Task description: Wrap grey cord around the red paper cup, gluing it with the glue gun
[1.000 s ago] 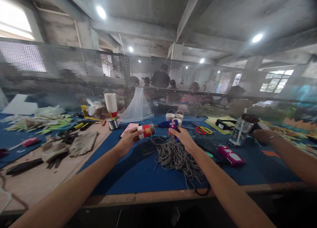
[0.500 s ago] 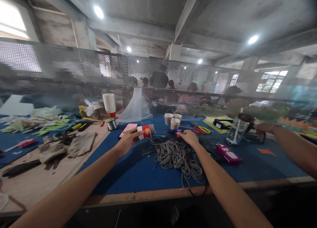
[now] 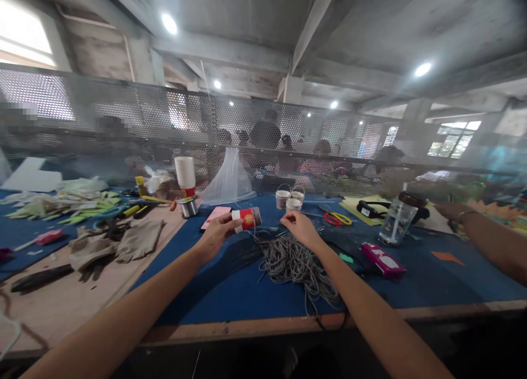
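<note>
My left hand (image 3: 217,233) grips a red and white paper cup (image 3: 247,219) tipped on its side, its open-looking grey end pointing right. Grey cord is wrapped about that end, and a strand hangs down towards a tangled heap of grey cord (image 3: 288,258) on the blue table mat. Above the heap is my right hand (image 3: 302,228), its thumb and fingertips pinched together; whatever lies between them is too small to make out. Just behind it stand three small buckets, the nearest a whitish bucket (image 3: 293,205).
Red and yellow scissors (image 3: 337,219), a magenta box (image 3: 383,260) and a clear tumbler (image 3: 396,220) lie to the right, near another person's arm (image 3: 489,236). On the left are stacked paper cups (image 3: 185,173), a wire spool (image 3: 189,208), a pink phone (image 3: 216,217) and work gloves (image 3: 140,241).
My right hand has shifted slightly left and now pinches beside the cord. The blue tool with an orange tip at its fingers no longer shows. My left hand keeps holding the cup.
</note>
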`<action>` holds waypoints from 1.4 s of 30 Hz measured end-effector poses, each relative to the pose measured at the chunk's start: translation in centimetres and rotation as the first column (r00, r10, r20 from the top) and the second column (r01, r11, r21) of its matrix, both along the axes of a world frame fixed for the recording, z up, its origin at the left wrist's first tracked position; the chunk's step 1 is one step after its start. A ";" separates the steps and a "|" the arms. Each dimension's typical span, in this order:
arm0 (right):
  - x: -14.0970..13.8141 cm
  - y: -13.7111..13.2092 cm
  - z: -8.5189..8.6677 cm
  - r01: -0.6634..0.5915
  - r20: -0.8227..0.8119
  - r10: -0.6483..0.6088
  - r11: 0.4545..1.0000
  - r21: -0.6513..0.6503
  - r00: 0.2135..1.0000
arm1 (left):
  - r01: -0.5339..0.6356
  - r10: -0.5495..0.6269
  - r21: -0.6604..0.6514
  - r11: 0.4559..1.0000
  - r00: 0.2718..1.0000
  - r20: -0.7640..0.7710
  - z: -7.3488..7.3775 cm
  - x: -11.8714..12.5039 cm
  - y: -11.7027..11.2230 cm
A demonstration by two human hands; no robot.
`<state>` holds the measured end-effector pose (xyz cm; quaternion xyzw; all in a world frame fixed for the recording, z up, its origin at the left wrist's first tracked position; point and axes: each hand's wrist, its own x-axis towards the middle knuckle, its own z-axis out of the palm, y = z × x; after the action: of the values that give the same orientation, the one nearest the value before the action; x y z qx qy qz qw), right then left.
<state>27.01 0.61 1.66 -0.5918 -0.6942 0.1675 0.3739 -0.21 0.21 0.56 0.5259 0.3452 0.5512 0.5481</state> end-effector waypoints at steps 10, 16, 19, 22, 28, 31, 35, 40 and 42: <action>-7.7 -2.2 -0.6 -0.485 -0.534 0.313 0.848 -0.215 0.785 | -0.044 0.040 0.076 0.996 0.998 0.050 0.6 0.2 -0.4; -6.5 -3.1 -0.6 -0.186 0.038 0.183 0.970 0.155 0.982 | -0.051 0.054 0.065 0.997 0.997 -0.050 0.4 0.4 -0.4; -6.1 -3.6 -0.3 -0.149 0.264 0.057 0.928 0.342 0.963 | -0.053 0.060 0.078 0.996 0.994 -0.092 0.1 0.3 -0.2; -5.9 -3.8 0.0 -0.187 0.337 0.021 0.864 0.467 0.941 | -0.052 0.064 0.094 0.994 0.988 -0.139 0.0 0.3 -0.2; -5.7 -3.8 0.3 -0.232 0.355 0.030 0.806 0.545 0.934 | 0.003 0.016 0.095 0.995 0.979 -0.201 0.4 0.7 -0.8; -5.6 -3.8 0.3 -0.221 0.335 0.031 0.808 0.547 0.942 | 0.022 -0.004 0.086 0.996 0.978 -0.210 0.5 0.8 -1.0; -5.6 -3.6 0.4 -0.228 0.314 0.056 0.809 0.542 0.948 | 0.042 -0.021 0.087 0.995 0.972 -0.233 0.3 0.6 -0.9; -5.5 -3.5 0.4 -0.212 0.286 0.062 0.818 0.534 0.956 | 0.043 -0.019 0.093 0.995 0.970 -0.244 0.1 0.6 -0.8; -5.4 -3.5 0.5 -0.205 0.282 0.060 0.830 0.519 0.957 | 0.030 -0.008 0.090 0.995 0.970 -0.242 0.2 0.6 -0.9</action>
<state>21.62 -2.84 2.15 -0.4278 -0.7947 -0.0874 0.4216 0.43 -0.68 0.76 0.6171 0.3780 0.4935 0.4824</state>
